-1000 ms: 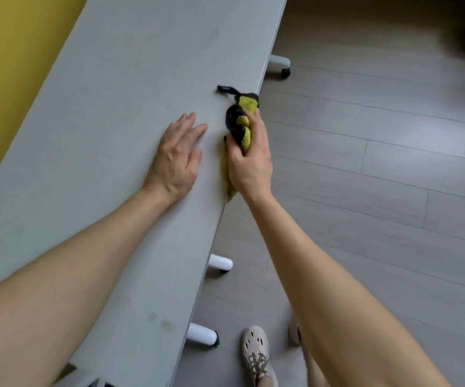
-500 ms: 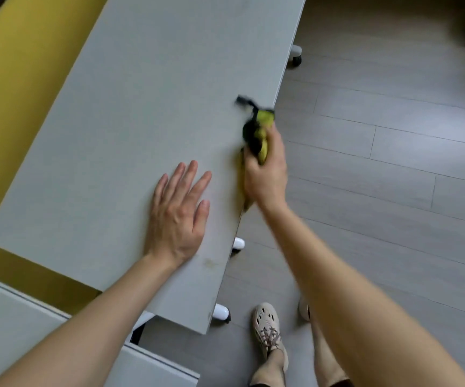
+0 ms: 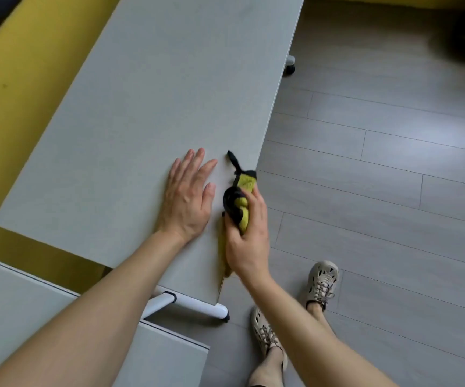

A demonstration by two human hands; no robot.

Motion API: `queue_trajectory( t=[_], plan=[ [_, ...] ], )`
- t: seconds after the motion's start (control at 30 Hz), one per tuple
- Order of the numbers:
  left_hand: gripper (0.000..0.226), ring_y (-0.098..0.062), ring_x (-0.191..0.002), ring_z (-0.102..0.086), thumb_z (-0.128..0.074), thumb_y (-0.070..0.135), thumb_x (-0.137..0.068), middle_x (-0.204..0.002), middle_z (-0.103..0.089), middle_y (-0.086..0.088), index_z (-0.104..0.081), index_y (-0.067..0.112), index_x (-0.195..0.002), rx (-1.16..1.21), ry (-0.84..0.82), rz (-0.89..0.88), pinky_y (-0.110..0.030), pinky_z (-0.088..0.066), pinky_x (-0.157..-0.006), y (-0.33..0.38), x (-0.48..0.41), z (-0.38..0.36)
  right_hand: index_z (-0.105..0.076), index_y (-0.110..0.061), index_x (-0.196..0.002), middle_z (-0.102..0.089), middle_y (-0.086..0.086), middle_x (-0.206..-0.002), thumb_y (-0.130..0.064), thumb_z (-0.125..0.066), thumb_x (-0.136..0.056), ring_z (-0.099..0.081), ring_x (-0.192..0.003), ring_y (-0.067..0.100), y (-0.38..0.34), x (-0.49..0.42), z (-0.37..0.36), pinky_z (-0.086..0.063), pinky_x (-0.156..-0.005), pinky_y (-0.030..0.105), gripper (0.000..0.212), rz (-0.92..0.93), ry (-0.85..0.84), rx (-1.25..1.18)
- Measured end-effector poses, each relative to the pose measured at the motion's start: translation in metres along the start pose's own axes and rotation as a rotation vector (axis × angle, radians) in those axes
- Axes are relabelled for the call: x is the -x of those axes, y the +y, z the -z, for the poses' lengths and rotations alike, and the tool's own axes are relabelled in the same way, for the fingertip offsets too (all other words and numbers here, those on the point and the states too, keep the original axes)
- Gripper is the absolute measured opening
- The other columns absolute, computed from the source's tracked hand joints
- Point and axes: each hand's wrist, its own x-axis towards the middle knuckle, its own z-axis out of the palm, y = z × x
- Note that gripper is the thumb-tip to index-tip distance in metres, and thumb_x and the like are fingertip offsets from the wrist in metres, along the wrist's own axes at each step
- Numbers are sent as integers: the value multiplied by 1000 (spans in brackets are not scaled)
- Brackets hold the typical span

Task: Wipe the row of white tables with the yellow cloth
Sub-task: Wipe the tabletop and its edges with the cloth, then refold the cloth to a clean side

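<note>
A long white table (image 3: 147, 107) runs away from me at a slant. My right hand (image 3: 249, 238) grips the bunched yellow cloth (image 3: 242, 203), which has black trim, and holds it against the table's right edge near the close end. A black strap of the cloth lies on the tabletop. My left hand (image 3: 188, 199) lies flat on the tabletop with straight fingers, just left of the cloth. A second white table (image 3: 19, 311) starts at the bottom left, under my left forearm.
A yellow surface (image 3: 16, 88) runs along the tables' left side. Grey plank floor (image 3: 379, 177) spreads to the right. White table legs with castors (image 3: 197, 305) stick out below the near end, and another castor (image 3: 290, 64) shows farther up. My feet in beige shoes (image 3: 322, 283) stand by the table.
I have stepped backwards along the table, so its near end and the second table have come into view. My right hand has drawn the cloth back along the right edge; my left hand slid back too.
</note>
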Motion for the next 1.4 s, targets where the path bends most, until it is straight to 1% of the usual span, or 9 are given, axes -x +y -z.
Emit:
queue_trajectory(
  t=[0.2,0.43,0.53,0.7,0.83,0.97,1.1,1.27,1.4],
  plan=[
    [82,-16,-170,-1,-36,67,-93,-184,-6,4,-27,41,-170,16,-413,58,-49,-7,-137,1,43,49,-52,-30,-155,-46,-7,-166,-15,-64,-101,-43,-153,15,-7,-91,3,-39,-123,44,57,-54,55,116],
    [100,-21,-168,19,-63,73,-95,-179,27,7,8,63,-165,-183,-616,275,-58,-6,-136,-3,98,80,-44,-37,-161,-22,-16,-178,-7,-66,-100,-19,-163,0,13,134,-1,-31,-129,32,73,7,-126,69],
    [103,-22,-166,26,-62,68,-99,-175,36,6,20,63,-162,-190,-697,272,-58,-3,-136,-6,93,79,-46,-39,-160,-20,-21,-178,-10,-65,-102,-20,-160,-5,17,95,10,-33,-130,41,68,-34,-174,63],
    [107,-21,-165,28,-66,62,-100,-175,37,8,22,64,-161,-186,-733,273,-58,-1,-136,-9,91,80,-48,-28,-160,-33,-2,-176,-15,-65,-104,-30,-162,18,3,-50,12,-31,-129,43,61,-84,-80,187],
    [106,-21,-166,24,-68,61,-98,-177,32,8,16,63,-164,-166,-693,272,-58,-1,-136,-9,92,78,-43,-33,-162,-32,-5,-175,-11,-61,-101,-32,-160,17,0,-13,-1,-36,-127,45,68,-107,-38,188],
    [107,-23,-167,22,-69,62,-98,-178,30,6,15,60,-165,-178,-690,277,-60,-3,-136,-9,91,76,-43,-38,-162,-28,-12,-175,-15,-65,-103,-37,-154,11,7,113,16,-39,-120,34,67,-65,-302,232],
    [106,-27,-168,17,-70,57,-98,-180,26,2,9,54,-169,-163,-722,331,-58,-8,-136,1,89,77,-62,-34,-145,-63,-12,-143,-14,-69,-99,-57,-125,6,-13,124,75,-50,-108,34,51,-129,-498,332],
    [70,-17,-161,-36,-74,34,-102,-175,-38,2,-42,44,-163,472,-657,432,-38,-33,-129,61,111,104,-55,-32,-144,-71,-10,-125,-28,-78,-97,-68,-112,12,-96,75,138,-56,-99,35,52,-202,-443,358],
    [86,-22,-141,-62,-90,38,-79,-150,-63,-2,-49,45,-155,1285,-379,784,-48,-57,-113,115,127,131,-64,-27,-125,-77,0,-110,-24,-78,-99,-77,-102,21,-160,49,159,-64,-96,49,29,-259,-532,198]
  ],
)
